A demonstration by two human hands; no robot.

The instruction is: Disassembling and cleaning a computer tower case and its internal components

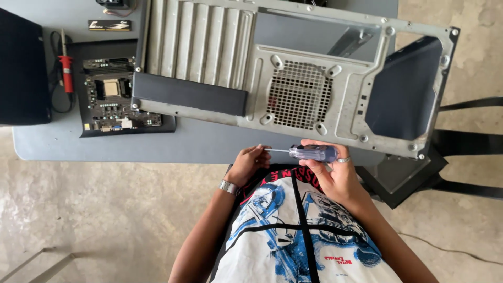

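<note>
My right hand [335, 175] grips a screwdriver [314, 153] by its clear purple handle, held level just in front of my chest. Its metal shaft points left, and the fingers of my left hand [249, 163] pinch the tip. A watch sits on my left wrist and a ring on my right hand. Just beyond both hands lies a grey metal computer case [293, 78], its rear panel with fan grille and slot covers facing me, resting on the grey table [199, 144].
A motherboard [115, 99] on a black mat lies left of the case, with a red-handled tool [66, 65] and cable beside it. A black panel [23, 68] sits at the far left. A black panel [403, 175] leans by the table's right end.
</note>
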